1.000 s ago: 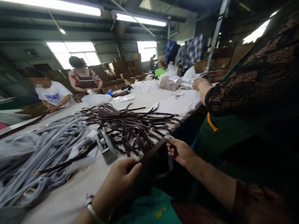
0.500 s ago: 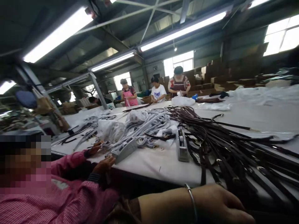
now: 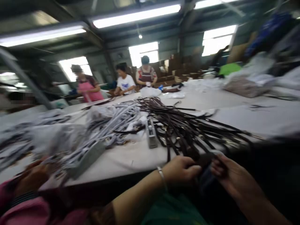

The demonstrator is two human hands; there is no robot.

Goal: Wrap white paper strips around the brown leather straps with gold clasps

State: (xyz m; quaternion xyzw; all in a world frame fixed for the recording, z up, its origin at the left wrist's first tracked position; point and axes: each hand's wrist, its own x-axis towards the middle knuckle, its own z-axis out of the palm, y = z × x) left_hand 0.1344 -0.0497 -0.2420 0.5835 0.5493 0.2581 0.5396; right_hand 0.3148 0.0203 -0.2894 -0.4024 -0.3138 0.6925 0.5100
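Observation:
My left hand (image 3: 181, 168), with a silver bangle at the wrist, is closed at the table's front edge, beside the dark straps; what its fingers hold is too dark to make out. To its right, my right hand (image 3: 231, 175) is closed on a dark strap whose outline is blurred. Dark brown straps (image 3: 187, 134) with metal buckles lie in a spread pile just beyond both hands. A grey dispenser-like block (image 3: 151, 134) stands at the left side of that pile.
Grey straps and plastic bags (image 3: 112, 122) cover the table's left part. A co-worker's hands (image 3: 35, 175) are at the lower left, near another grey block (image 3: 86, 159). Three people stand across the table (image 3: 246, 115). Plastic-wrapped bundles (image 3: 248, 84) lie at the back right.
The view has swung right. My right hand has come into view, closed on a dark strap. My left hand now appears higher and further left, with its fingers toward the right hand.

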